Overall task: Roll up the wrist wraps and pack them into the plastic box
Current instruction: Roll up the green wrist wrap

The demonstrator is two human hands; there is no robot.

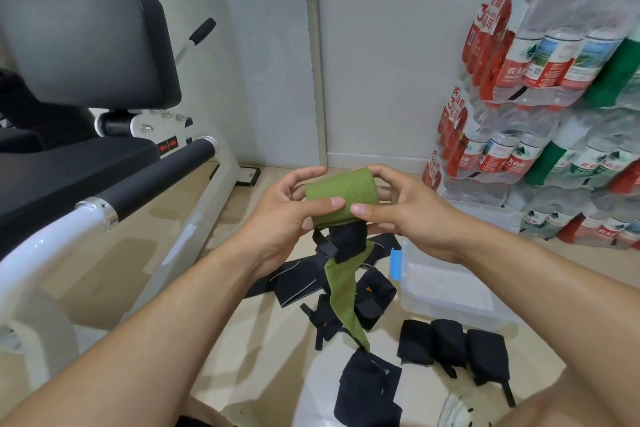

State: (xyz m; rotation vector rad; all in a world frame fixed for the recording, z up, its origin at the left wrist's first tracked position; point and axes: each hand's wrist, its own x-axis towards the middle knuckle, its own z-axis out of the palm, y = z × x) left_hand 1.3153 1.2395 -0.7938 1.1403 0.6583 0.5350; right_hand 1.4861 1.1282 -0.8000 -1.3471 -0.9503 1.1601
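Both hands hold a green wrist wrap (341,192) above the floor: the left hand (284,215) and right hand (401,208) pinch its rolled part, while its loose tail hangs down. Below lie unrolled black wraps (301,282), three rolled black wraps (452,348) and, just beside them, a clear plastic box (446,288). Stacked packs of water bottles (540,94) stand at the right, a weight bench (86,87) at the left.

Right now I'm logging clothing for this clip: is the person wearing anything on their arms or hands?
No. Both forearms are bare as far up as the view shows, with no sleeves in sight. The left hand and right hand have no gloves, rings, watch or wristband visible. Fingernails are short and unpainted.
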